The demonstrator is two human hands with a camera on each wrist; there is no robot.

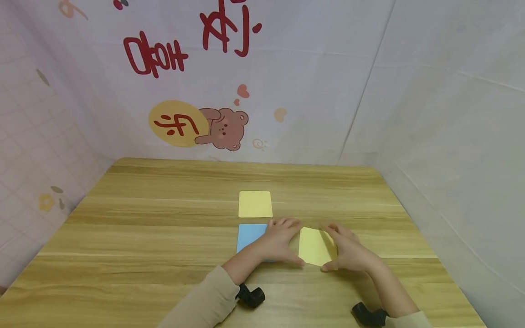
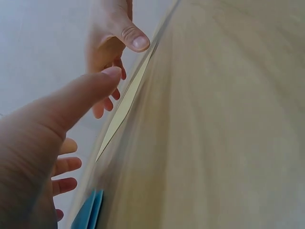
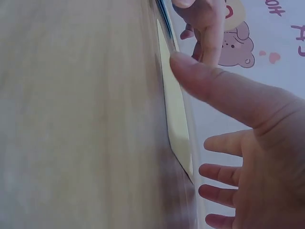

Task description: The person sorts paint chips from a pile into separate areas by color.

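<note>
A yellow sheet (image 1: 315,246) lies flat on the table (image 1: 164,237), near its front edge, directly between the two hands. The left hand (image 1: 280,240) sits at its left edge, fingers spread and relaxed, thumb reaching to the near left corner; it partly covers a blue sheet (image 1: 248,236). The right hand (image 1: 348,249) flanks the right edge, equally loose, thumb by the near right corner. Neither grips the paper. Both are equally close. The sheet is nearly square, slightly turned. A second yellow sheet (image 1: 255,203) lies farther back, untouched

Beige sleeves (image 1: 205,300), black wrist cameras (image 1: 251,296)
</note>
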